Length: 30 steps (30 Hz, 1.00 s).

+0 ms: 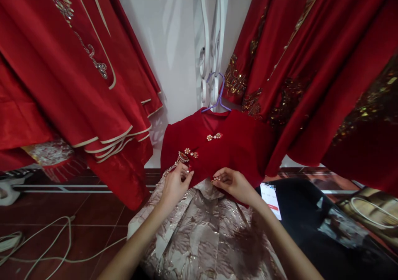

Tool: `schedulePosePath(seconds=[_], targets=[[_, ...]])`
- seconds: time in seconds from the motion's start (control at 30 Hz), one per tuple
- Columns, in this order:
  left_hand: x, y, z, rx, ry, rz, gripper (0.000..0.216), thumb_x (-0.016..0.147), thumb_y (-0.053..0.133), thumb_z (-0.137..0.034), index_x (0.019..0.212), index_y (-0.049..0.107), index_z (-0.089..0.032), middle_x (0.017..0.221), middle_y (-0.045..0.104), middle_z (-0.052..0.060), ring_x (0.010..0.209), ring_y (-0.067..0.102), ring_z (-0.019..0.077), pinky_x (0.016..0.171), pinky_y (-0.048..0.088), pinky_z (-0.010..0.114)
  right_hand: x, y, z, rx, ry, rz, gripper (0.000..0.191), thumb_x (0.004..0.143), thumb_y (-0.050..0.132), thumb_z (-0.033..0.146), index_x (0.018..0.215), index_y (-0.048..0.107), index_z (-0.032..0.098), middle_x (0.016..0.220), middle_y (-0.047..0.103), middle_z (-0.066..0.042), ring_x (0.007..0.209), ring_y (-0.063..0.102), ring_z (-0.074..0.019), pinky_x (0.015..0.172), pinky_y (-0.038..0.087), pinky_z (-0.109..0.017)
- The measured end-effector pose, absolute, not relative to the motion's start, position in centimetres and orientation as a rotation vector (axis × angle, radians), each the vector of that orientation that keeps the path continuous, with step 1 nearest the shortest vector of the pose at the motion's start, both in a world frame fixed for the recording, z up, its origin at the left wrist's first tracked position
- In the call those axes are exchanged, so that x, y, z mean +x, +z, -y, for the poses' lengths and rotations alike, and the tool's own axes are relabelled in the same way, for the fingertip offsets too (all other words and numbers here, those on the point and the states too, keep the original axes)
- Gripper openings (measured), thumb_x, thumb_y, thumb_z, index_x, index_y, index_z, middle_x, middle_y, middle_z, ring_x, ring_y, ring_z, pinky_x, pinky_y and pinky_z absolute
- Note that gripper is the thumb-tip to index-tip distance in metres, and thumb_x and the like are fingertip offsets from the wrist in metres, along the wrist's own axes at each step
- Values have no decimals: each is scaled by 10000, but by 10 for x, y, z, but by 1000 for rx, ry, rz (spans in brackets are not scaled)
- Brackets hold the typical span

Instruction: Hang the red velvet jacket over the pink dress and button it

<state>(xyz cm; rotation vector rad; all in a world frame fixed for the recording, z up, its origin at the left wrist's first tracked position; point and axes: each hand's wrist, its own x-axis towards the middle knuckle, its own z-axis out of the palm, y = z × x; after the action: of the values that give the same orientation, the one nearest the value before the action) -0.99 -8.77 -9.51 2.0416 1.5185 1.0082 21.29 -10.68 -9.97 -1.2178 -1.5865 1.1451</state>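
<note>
A small red velvet top [236, 147] hangs on a purple hanger [217, 99] from a white rack [211, 43]. Pearl clasps [214, 137] run down its front. Under it spreads a pale gold brocade skirt [202, 234]. My left hand [175, 182] pinches the lower edge of the red top beside a beaded clasp [186, 154]. My right hand [231, 182] pinches the same hem a little to the right, fingers closed on a small clasp piece.
Long red embroidered gowns hang at left [62, 72] and right [311, 76]. White cables [46, 238] lie on the dark red tiled floor. A phone with a lit screen [271, 199] rests on a black surface [326, 230] at right.
</note>
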Motion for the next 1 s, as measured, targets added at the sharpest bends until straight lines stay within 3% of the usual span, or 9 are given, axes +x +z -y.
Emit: schedulePosePath(seconds=[0.2, 0.43, 0.63, 0.77, 1.0], targets=[[7, -102, 97, 2184, 854, -1364, 54, 841, 467, -169, 879, 488, -202, 884, 674, 57, 848, 653, 191, 767, 477, 299, 204, -74, 122, -1013, 1347, 1431, 265, 693, 752, 325, 886, 639, 182, 835, 657, -18, 778, 633, -131, 742, 521, -270], [5, -107, 95, 2158, 855, -1483, 78, 806, 524, -210, 834, 452, -214, 785, 654, 25, 737, 649, 184, 671, 467, 278, 174, -112, 113, -1018, 1027, 1491, 243, 777, 686, 330, 984, 685, 204, 942, 652, -40, 814, 636, -139, 744, 544, -264], [2, -114, 90, 2064, 1007, -1492, 241, 768, 591, -258, 934, 423, -212, 751, 594, -16, 657, 605, 149, 625, 468, 259, 172, -126, 111, -1133, 787, 1530, 225, 846, 597, 292, 1030, 695, 208, 958, 633, -56, 789, 651, -141, 728, 564, -269], [1, -108, 90, 2104, 1013, -1374, 116, 763, 564, -188, 828, 471, -208, 763, 596, -19, 672, 594, 121, 658, 470, 239, 170, -129, 110, -1139, 748, 1544, 232, 862, 568, 287, 1041, 697, 216, 972, 639, -62, 829, 655, -152, 760, 560, -283], [2, -103, 92, 2077, 1023, -1407, 145, 722, 615, -222, 816, 506, -203, 741, 608, -22, 664, 591, 124, 652, 468, 241, 191, -105, 108, -1083, 1145, 1418, 298, 763, 681, 349, 1009, 692, 181, 937, 708, -67, 851, 671, -175, 812, 547, -329]])
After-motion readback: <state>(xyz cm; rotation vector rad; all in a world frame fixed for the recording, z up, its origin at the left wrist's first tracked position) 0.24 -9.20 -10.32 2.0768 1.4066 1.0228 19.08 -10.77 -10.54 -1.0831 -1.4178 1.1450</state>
